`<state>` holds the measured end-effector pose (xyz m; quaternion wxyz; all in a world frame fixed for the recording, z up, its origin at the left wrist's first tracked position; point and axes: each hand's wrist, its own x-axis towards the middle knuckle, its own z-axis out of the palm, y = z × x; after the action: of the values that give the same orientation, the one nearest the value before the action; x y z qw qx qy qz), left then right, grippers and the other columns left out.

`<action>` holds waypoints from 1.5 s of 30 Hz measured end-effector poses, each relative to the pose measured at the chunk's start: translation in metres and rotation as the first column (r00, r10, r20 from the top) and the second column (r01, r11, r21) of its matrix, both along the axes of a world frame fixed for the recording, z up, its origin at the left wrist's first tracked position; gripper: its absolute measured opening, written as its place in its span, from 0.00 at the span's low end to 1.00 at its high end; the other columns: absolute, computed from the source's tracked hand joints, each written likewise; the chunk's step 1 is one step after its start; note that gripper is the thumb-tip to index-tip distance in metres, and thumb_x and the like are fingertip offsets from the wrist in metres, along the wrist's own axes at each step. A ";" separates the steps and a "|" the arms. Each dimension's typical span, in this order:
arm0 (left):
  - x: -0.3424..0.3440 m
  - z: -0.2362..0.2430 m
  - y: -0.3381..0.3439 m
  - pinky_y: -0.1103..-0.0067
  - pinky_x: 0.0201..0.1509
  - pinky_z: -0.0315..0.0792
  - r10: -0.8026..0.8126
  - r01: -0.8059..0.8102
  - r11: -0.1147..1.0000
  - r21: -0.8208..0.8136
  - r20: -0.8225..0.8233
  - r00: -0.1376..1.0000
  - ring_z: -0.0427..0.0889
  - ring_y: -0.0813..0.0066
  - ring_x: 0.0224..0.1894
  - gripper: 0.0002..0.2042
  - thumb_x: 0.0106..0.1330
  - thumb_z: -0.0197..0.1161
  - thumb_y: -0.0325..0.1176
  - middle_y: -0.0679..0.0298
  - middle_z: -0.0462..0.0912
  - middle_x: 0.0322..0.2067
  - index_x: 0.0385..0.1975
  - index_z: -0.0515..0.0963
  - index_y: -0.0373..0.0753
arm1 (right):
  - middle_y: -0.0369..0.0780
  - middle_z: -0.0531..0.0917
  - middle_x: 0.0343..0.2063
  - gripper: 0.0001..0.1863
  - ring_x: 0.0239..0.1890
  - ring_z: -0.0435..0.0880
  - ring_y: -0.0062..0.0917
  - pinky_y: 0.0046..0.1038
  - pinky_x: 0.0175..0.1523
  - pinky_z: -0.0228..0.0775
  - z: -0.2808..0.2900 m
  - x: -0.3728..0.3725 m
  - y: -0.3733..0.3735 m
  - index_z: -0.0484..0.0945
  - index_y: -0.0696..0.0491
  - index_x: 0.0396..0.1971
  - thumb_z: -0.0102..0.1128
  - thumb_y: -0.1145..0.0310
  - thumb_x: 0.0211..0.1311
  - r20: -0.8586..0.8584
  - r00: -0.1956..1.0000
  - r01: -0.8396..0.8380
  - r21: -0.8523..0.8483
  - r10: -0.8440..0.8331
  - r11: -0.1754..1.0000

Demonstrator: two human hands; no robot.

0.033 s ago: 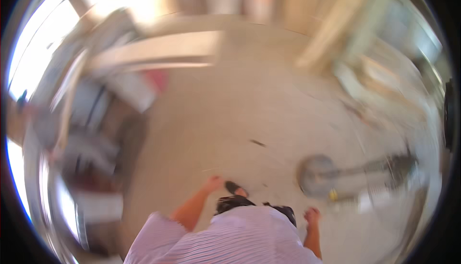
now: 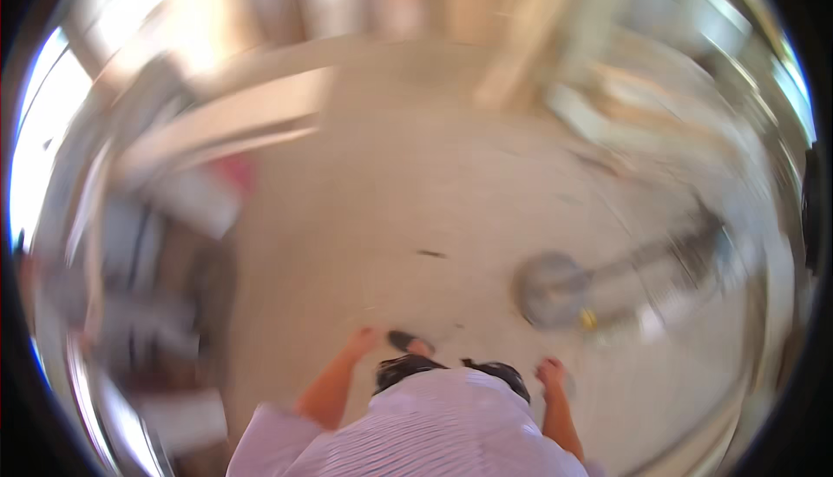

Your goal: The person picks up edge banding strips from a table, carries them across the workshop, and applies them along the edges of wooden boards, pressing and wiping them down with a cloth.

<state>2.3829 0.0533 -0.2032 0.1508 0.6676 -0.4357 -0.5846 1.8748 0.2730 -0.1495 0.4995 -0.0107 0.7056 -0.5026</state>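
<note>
My left hand [image 2: 363,338] hangs at my left side above the floor, close to my dark shoe [image 2: 402,340]. Motion blur smears its fingers, and no object shows in it. On the other side, my right hand [image 2: 549,370] hangs low beside my hip, its fingers blurred too. Nothing is seen touching either hand. Nearest to the right hand is a round grey disc [image 2: 554,290] on the floor, joined to a long dark pole [image 2: 646,256] that runs off to the right.
A pale board-topped table [image 2: 234,117] stands at the far left, with blurred boxes and a pink item [image 2: 236,171] below. Wooden posts [image 2: 529,39] and stacked pale pieces [image 2: 642,112] are at the far right. A small dark strip [image 2: 431,254] lies on the floor [image 2: 382,190] ahead.
The surroundings have shifted leftward and tilted in view as my head turns right. Both hands still hang at my sides.
</note>
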 end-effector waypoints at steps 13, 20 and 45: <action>-0.357 0.011 0.127 0.74 0.27 0.72 -0.771 0.674 0.632 0.383 0.217 0.599 0.80 0.67 0.27 0.13 0.66 0.50 0.36 0.56 0.81 0.29 0.40 0.75 0.34 | 0.45 0.84 0.36 0.16 0.41 0.82 0.32 0.32 0.48 0.72 0.096 -0.132 0.321 0.80 0.56 0.42 0.56 0.62 0.57 -0.213 0.935 0.321 0.170 -0.284 0.932; -0.548 -0.009 0.216 0.73 0.28 0.73 -0.866 0.777 0.488 0.397 0.115 0.486 0.81 0.65 0.27 0.13 0.64 0.51 0.36 0.53 0.82 0.31 0.40 0.76 0.32 | 0.39 0.83 0.31 0.16 0.34 0.80 0.24 0.26 0.42 0.72 0.147 -0.386 0.414 0.79 0.56 0.43 0.58 0.62 0.60 -0.524 0.776 0.369 -0.074 -0.350 0.927; -1.651 0.033 0.549 0.67 0.35 0.74 -0.960 0.884 0.251 0.395 0.216 0.176 0.82 0.62 0.31 0.21 0.65 0.53 0.48 0.54 0.82 0.36 0.40 0.77 0.34 | 0.38 0.76 0.19 0.07 0.18 0.74 0.23 0.25 0.21 0.65 -0.014 -1.297 0.915 0.74 0.59 0.32 0.50 0.73 0.56 -0.186 0.544 0.836 0.204 -0.818 0.510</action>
<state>0.7315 0.6022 -0.1701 -0.3919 0.3831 -0.7155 -0.4332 0.5776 1.1875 -0.1637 0.1725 0.3779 0.7022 -0.5783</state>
